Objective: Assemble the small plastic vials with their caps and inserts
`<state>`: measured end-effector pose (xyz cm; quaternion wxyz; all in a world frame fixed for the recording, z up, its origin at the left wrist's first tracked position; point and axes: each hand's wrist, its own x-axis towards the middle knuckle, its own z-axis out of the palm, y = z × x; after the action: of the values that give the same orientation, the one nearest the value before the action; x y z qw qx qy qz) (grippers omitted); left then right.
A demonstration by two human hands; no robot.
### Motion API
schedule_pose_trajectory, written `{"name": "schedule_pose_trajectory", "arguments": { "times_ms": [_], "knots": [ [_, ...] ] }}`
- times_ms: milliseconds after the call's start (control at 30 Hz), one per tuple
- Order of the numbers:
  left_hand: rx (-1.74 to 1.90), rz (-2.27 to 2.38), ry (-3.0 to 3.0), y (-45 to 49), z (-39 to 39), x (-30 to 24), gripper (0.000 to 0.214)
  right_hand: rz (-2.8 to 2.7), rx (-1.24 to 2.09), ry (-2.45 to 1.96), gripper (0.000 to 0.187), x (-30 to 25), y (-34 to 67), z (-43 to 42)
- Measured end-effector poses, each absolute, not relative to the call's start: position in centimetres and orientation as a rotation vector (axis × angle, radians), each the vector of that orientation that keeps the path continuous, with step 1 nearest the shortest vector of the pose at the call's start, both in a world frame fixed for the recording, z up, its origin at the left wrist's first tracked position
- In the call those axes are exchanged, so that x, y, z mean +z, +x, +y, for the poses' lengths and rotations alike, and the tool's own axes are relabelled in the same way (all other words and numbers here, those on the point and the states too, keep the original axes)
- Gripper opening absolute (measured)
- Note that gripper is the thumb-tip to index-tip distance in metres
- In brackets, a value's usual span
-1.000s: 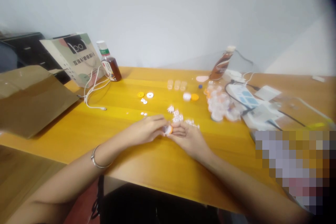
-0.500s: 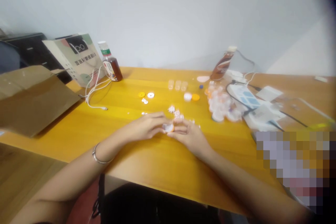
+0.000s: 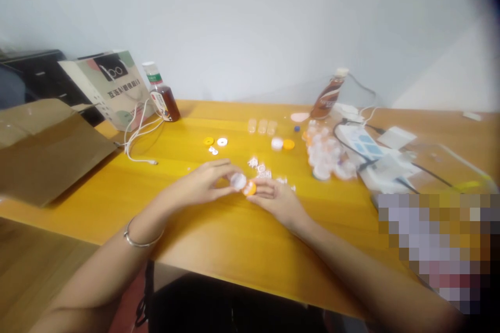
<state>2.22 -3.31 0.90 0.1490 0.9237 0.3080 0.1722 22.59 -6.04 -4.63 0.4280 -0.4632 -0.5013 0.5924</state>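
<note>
Over the yellow wooden table point(image 3: 234, 239), my left hand point(image 3: 199, 184) pinches a small clear round cap point(image 3: 238, 181). My right hand point(image 3: 278, 199) pinches a small orange round piece point(image 3: 250, 188) right beside it. The two pieces are slightly apart. Just behind my hands lie several tiny white plastic parts point(image 3: 261, 168). A silver bangle point(image 3: 138, 241) circles my left wrist.
A heap of small clear capsules point(image 3: 326, 153) sits to the right, with loose yellow, white and orange discs point(image 3: 214, 141) further back. Two brown drink bottles point(image 3: 162, 94), a paper bag point(image 3: 111, 86), white cables point(image 3: 138, 135), a power strip point(image 3: 361, 140) and a cardboard sheet point(image 3: 47, 151) surround them.
The clear cap and the orange piece, held together between my fingers before, have come apart. My left hand has drawn the clear cap slightly left and up.
</note>
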Motion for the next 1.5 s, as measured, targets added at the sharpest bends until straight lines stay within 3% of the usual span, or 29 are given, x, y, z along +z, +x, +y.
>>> {"name": "schedule_pose_trajectory", "arguments": {
  "times_ms": [267,400,733,867,1233,1500],
  "knots": [
    [0.183,0.906,2.686,1.8,-3.4,0.0,0.024,-1.264,1.472,-1.119,0.034,-4.3,22.8,-5.9],
    [0.426,0.947,2.664,2.8,-4.0,0.3,0.030,-1.220,1.507,-1.091,0.035,-4.0,22.8,-6.1],
    [0.857,1.043,2.500,5.2,-4.6,-1.7,0.017,-1.053,1.632,-0.902,0.031,-4.2,22.3,-6.4],
    [0.893,1.014,2.565,5.5,-4.8,-1.9,0.015,-0.912,1.591,-0.995,0.022,-3.8,22.1,-6.7],
    [0.908,1.197,2.701,6.5,-5.7,-2.5,0.015,-1.000,1.352,-1.025,0.027,-3.8,21.5,-7.1],
    [1.058,0.999,2.628,6.6,-5.5,-2.1,0.010,-0.858,1.462,-1.023,0.025,-3.4,21.7,-7.0]
  ]
}}
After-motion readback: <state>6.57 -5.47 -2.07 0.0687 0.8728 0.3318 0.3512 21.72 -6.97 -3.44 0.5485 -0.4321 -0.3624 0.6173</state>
